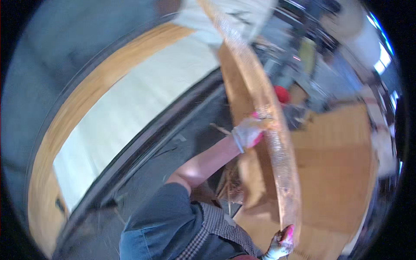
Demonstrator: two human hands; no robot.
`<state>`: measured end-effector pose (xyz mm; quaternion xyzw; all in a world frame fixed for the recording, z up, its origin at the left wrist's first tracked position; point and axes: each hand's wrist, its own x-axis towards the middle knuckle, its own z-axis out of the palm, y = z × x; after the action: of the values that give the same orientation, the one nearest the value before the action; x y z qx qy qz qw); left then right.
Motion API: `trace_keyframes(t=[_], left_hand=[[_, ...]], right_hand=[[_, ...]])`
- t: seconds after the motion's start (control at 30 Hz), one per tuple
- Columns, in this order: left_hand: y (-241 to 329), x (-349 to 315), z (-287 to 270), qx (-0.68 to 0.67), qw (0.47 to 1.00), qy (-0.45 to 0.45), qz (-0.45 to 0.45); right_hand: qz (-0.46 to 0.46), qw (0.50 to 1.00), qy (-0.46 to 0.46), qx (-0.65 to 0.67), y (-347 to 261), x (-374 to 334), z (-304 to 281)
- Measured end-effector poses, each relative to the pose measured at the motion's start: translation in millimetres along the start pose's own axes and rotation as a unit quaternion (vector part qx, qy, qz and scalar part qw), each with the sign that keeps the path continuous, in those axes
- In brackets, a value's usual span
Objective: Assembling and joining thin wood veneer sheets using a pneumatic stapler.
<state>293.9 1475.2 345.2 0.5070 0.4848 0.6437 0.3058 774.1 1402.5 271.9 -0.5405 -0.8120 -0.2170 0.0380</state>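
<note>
Because the left hand (249, 132) gripped the long brown strip (284, 182) midway and the right hand (280, 245) its near end, the ungripped far stretch risked swinging.

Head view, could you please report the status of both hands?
Left hand gripping long brown strip midway. Right hand holding its lower end. Brown cardboard to its right.

Workshop or small factory, exact trade unclear. Worker wears a checked apron (220, 229), gloves on left hand (248, 133) and right hand (279, 245), both on a long brown strip (284, 173). Loose scraps (221, 129) on dark surface (173, 158) just left of left hand. Large pale sheet (130, 106) farther left, brown panel (333, 173) to its right. Blurred clutter (320, 71) and bright windows (383, 60) beyond, up and right.
</note>
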Motion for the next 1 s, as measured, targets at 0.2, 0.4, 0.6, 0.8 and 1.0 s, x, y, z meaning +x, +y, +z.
trace_keyframes(t=[0.2, 0.4, 0.6, 0.8, 1.0], left_hand=[[164.7, -158.4, -98.4, -0.294, 0.925, 0.234, 0.060], [187.0, -371.6, -177.9, -0.247, 0.820, 0.468, 0.216], [133.6, -532.6, -243.5, -0.207, 0.726, 0.638, 0.150], [-78.2, -687.3, -332.2, -0.422, 0.522, 0.740, -0.042], [-101.1, -741.0, -334.4, -0.517, 0.543, 0.623, -0.225]], right_hand=[[-0.215, 0.926, 0.284, 0.124, -104.5, 113.6, -84.7], [-0.388, 0.810, 0.294, 0.328, -254.0, 169.7, -96.8], [-0.480, 0.793, 0.164, 0.336, -517.0, 137.7, -103.6], [-0.186, 0.620, -0.434, 0.627, -724.0, 27.5, 0.3], [0.233, 0.378, -0.562, 0.698, -787.3, -70.3, 5.9]])
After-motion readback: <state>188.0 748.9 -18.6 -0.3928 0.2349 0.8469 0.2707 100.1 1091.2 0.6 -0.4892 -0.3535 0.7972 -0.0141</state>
